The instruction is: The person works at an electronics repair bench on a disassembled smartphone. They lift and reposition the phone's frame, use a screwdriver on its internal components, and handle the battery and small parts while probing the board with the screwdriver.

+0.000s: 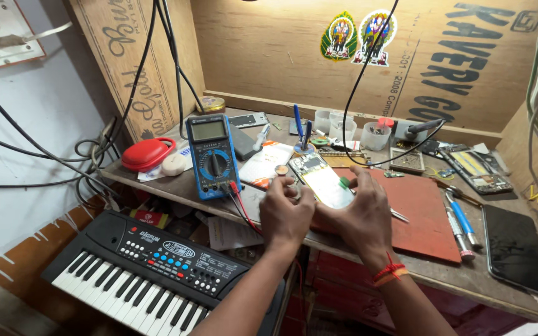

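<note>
An opened phone (322, 179), back cover off and pale innards up, is being worked on at the front edge of the wooden bench (443, 274), and every place here is given from that phone. The left hand (286, 211) is curled at the phone's near-left corner, fingers bent in against its edge; what exactly is pinched there cannot be told, since the knuckles hide the fingertips. The right hand (363, 211) is spread over the near-right side, fingers arched above the phone's lower part with the tips at its rim; a firm clasp cannot be confirmed. A red thread band (388, 272) is seen on that wrist.

Beneath and to the right of the phone a red work mat (424, 218) is laid. Just left of the phone a blue multimeter (214, 157) is propped, its red and black leads (241, 208) trailing down past the left hand. Further left a red case (147, 154) is seen. Behind the phone a blue pen (297, 122) and small clear cups (342, 127) are lined up. Right of the mat, blue-handled screwdrivers (461, 219) are lying, and beyond them a dark phone (515, 249) is resting face up. Below the bench, left of the phone, a black toy keyboard (151, 261) is standing.
</note>
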